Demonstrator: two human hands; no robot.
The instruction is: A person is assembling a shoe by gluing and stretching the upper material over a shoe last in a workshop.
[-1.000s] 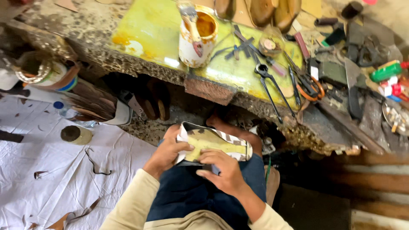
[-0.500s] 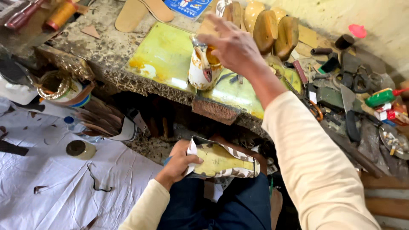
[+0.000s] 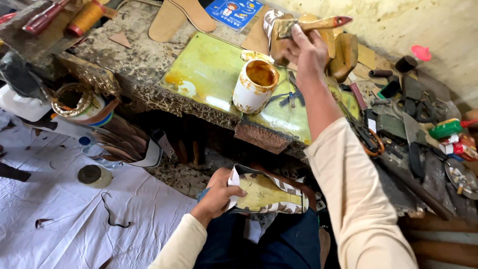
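Meanwhile, steadied shoe (image 3: 266, 194) on lap with left hand (image 3: 219, 192), fingers pinching its edge; raised brush (image 3: 313, 25) above glue can (image 3: 255, 84), right hand (image 3: 306, 52) fingers clasped tight around handle.

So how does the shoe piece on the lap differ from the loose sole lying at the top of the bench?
The shoe piece is yellowish with a brown-and-white zigzag edge folded round it; the loose sole is plain tan and bare. The left hand holds the shoe piece on the lap; nothing touches the loose sole, which lies flat on the bench. Both have a foot-shaped outline.

Left hand (image 3: 217, 193) gripping low; right hand (image 3: 307, 50) raised, fingers closed.
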